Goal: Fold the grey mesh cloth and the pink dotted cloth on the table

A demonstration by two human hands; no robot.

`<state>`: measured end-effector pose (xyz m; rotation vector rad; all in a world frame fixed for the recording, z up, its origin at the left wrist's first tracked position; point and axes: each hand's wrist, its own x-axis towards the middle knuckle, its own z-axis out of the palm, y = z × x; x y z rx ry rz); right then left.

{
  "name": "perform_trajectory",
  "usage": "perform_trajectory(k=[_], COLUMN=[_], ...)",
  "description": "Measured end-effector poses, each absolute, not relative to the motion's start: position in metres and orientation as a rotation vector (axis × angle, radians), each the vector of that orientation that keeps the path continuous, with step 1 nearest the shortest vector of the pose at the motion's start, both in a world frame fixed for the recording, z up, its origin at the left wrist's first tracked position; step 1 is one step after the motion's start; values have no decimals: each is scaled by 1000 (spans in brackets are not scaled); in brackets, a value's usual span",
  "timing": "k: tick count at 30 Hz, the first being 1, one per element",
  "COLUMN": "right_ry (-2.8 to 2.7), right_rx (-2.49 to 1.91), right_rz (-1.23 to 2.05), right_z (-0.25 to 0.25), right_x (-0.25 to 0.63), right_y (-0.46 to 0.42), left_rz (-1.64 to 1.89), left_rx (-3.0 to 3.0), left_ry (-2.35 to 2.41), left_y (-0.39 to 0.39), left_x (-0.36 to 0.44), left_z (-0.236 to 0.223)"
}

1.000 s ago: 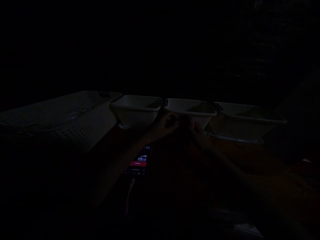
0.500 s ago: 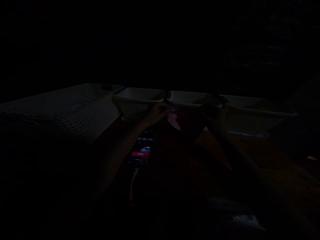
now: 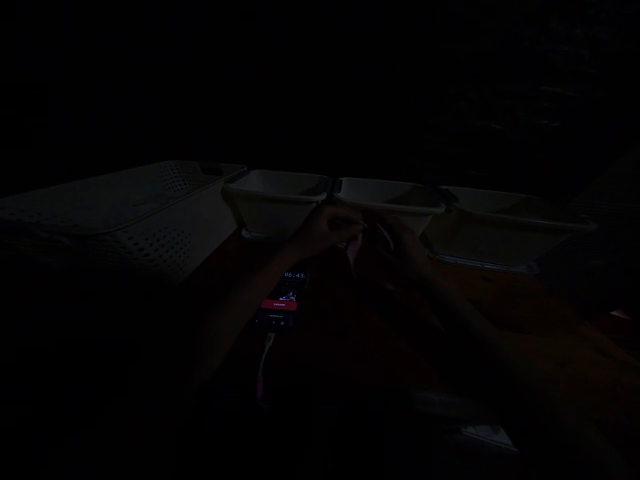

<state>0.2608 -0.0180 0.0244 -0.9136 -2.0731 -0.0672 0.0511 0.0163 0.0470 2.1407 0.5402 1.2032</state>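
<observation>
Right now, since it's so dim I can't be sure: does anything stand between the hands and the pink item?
Nothing visible does: the left hand seems to pinch the pink item, and the right hand is close beside it, though darkness hides whether it touches. The middle pale bin stands beyond them.

Over on the left sits a basket (image 3: 213,207), three tubs (image 3: 390,204) lined up to its right, with a phone (image 3: 279,305) on the table (image 3: 505,313) before them (its cable (image 3: 263,360) running nearer still).
</observation>
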Motion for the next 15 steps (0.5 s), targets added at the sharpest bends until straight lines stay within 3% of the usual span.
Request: perform_trajectory(k=[8,15], right_ry=[-2052,-2016], right_rx=[-1052,-1409], right_rz=[249,96], right_z=[34,38], right_x=[251,277], right_y=[-34,-21], left_rz=[1144,1267], left_rx=[2068,2095], left_ry=[570,580], left_y=[9,27], left_x=[50,44], left_z=[56,52])
